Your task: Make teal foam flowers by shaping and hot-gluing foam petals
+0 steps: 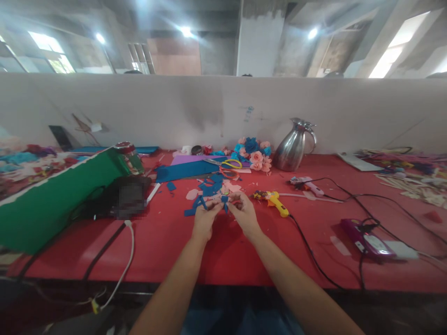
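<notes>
Over the middle of the red table, my left hand and my right hand meet at a small piece of dark blue paper. Both hands pinch it between thumb and fingers, one from each side. A thin blue strip also shows at my left hand's fingers; whether it is gripped there I cannot tell. Just beyond my hands lie blue and pink paper scraps. Past those are scissors with yellow handles, orange-red handles and a blue paper sheet.
A yellow glue gun lies right of my hands, its cord trailing forward. Farther right are a pink glue gun and a purple power strip. Paper flowers and a steel jug stand behind. A green box is left.
</notes>
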A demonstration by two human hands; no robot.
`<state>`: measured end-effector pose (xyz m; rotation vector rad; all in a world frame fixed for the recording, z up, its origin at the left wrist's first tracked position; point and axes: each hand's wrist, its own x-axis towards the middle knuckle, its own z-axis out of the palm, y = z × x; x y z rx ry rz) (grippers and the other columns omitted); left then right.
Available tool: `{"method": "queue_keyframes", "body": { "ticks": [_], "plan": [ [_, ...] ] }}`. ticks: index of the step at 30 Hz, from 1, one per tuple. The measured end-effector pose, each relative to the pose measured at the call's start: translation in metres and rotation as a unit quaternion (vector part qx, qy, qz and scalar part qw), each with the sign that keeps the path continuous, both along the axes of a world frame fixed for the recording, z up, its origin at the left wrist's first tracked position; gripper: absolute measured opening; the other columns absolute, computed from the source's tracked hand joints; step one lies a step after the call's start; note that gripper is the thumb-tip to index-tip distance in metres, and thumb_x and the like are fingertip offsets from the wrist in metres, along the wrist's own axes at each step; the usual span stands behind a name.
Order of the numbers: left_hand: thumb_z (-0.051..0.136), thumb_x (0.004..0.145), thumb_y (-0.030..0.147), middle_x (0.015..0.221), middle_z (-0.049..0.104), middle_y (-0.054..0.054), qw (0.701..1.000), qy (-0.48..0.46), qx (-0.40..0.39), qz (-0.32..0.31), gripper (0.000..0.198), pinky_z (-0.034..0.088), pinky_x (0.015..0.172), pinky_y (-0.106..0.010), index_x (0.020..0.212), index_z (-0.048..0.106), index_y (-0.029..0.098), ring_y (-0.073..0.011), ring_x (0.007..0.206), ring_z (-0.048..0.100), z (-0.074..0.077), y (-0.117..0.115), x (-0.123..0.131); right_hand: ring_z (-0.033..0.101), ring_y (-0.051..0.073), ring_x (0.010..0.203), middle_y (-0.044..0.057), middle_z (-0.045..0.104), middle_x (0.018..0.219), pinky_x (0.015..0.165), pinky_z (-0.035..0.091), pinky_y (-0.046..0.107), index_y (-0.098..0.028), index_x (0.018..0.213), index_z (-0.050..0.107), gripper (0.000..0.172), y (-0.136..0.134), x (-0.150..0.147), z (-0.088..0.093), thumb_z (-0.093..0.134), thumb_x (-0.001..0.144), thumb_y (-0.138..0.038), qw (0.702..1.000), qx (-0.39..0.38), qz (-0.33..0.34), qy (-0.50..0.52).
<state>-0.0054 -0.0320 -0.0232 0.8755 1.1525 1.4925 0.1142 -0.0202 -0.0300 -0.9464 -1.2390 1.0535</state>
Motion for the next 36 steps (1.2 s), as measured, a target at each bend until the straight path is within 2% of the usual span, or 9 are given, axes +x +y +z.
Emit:
{"method": "queue_keyframes", "body": {
  "ticks": [4, 7, 10, 15, 20, 25, 36],
  "plan": [
    [0.074, 0.056, 0.023, 0.052, 0.059, 0.003, 0.999, -0.001, 0.017, 0.026, 0.010, 0.032, 0.045, -0.020, 0.062, 0.071, 0.015, -0.0071, 0.045, 0.043, 0.001, 0.001, 0.000, 0.049, 0.012, 0.056, 0.000, 0.058, 0.068, 0.053, 0.042, 0.024, -0.020, 0.073, 0.059, 0.012, -0.002, 0.002, 0.003, 0.060, 0.070, -0.031, 0.999, -0.005, 0.005, -0.054],
    [0.072, 0.057, 0.020, 0.057, 0.065, 0.000, 0.998, 0.023, 0.036, 0.042, 0.005, 0.042, 0.053, -0.023, 0.061, 0.072, 0.017, -0.0123, 0.056, 0.055, 0.000, 0.002, -0.001, 0.050, 0.013, 0.055, 0.000, 0.061, 0.064, 0.054, 0.042, 0.025, -0.019, 0.072, 0.064, 0.015, -0.001, 0.003, 0.003, 0.059, 0.069, -0.033, 0.997, -0.018, 0.020, -0.073],
    [0.070, 0.059, 0.018, 0.062, 0.068, -0.001, 0.995, 0.061, 0.061, 0.046, 0.006, 0.047, 0.064, -0.026, 0.064, 0.074, 0.017, -0.0142, 0.062, 0.059, -0.004, 0.004, -0.001, 0.051, 0.013, 0.055, -0.001, 0.061, 0.061, 0.055, 0.042, 0.025, -0.018, 0.068, 0.065, 0.018, 0.000, 0.003, 0.003, 0.060, 0.068, -0.035, 0.997, -0.028, 0.022, -0.070],
    [0.070, 0.060, 0.016, 0.065, 0.070, -0.002, 0.991, 0.097, 0.079, 0.047, 0.007, 0.048, 0.070, -0.029, 0.064, 0.075, 0.018, -0.0156, 0.064, 0.061, -0.008, 0.005, -0.003, 0.051, 0.013, 0.054, -0.002, 0.058, 0.056, 0.052, 0.040, 0.024, -0.018, 0.063, 0.063, 0.018, -0.001, 0.002, 0.006, 0.059, 0.067, -0.035, 0.996, -0.050, 0.040, -0.054],
    [0.071, 0.059, 0.015, 0.063, 0.069, -0.001, 0.990, 0.099, 0.091, 0.038, 0.006, 0.048, 0.067, -0.028, 0.063, 0.075, 0.018, -0.0157, 0.062, 0.060, -0.006, 0.002, -0.002, 0.050, 0.012, 0.053, -0.002, 0.058, 0.056, 0.054, 0.042, 0.024, -0.018, 0.059, 0.061, 0.014, 0.000, 0.002, 0.003, 0.057, 0.065, -0.030, 0.997, -0.037, 0.037, -0.059],
    [0.070, 0.060, 0.013, 0.062, 0.069, -0.001, 0.989, 0.114, 0.087, 0.028, 0.007, 0.047, 0.065, -0.026, 0.063, 0.074, 0.017, -0.0145, 0.060, 0.059, -0.003, 0.000, -0.001, 0.047, 0.011, 0.050, -0.002, 0.056, 0.054, 0.049, 0.038, 0.022, -0.019, 0.057, 0.058, 0.011, 0.001, 0.002, 0.001, 0.055, 0.063, -0.028, 0.996, -0.042, 0.036, -0.067],
    [0.069, 0.063, 0.019, 0.058, 0.064, 0.001, 0.979, 0.176, 0.093, 0.049, 0.005, 0.045, 0.061, -0.025, 0.059, 0.071, 0.018, -0.0141, 0.059, 0.055, -0.011, 0.002, -0.003, 0.047, 0.011, 0.051, -0.003, 0.055, 0.054, 0.053, 0.038, 0.023, -0.018, 0.058, 0.058, 0.010, 0.002, 0.002, 0.001, 0.055, 0.063, -0.027, 0.997, -0.038, 0.039, -0.057]
  ]
}}
